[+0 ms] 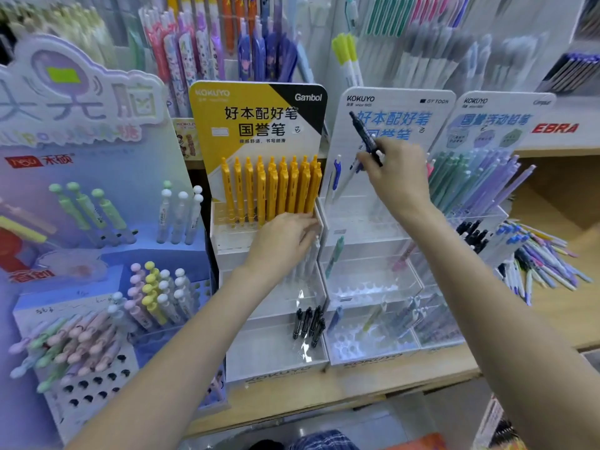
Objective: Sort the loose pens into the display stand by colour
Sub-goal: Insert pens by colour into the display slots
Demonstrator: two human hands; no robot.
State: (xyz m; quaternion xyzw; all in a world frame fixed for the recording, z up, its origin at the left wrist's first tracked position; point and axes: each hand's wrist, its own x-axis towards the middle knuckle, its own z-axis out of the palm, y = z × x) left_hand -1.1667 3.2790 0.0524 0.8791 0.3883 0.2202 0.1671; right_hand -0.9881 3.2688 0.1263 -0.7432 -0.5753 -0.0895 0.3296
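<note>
My right hand (pixel 394 172) pinches a dark blue-black pen (pixel 364 134) and holds it tip-up in front of the white stepped display stand (pixel 367 323). That stand's top tier has a blue-and-white pen (pixel 336 172); lower tiers hold a teal pen (pixel 334 256), a pink pen (pixel 402 256) and several pale ones. My left hand (pixel 285 237) rests at the base of the row of yellow pens (pixel 276 190) in the yellow-backed stand (pixel 269 352). Whether it holds the white pens (pixel 310 258) beneath it is unclear. Black pens (pixel 310 323) stand in that stand's lowest tier.
A pile of loose pens (pixel 539 258) lies on the wooden shelf (pixel 422 381) at the right, beside a stand of green and purple pens (pixel 470 180). A blue stand (pixel 97 319) of pastel pens fills the left. More pens hang on the back wall.
</note>
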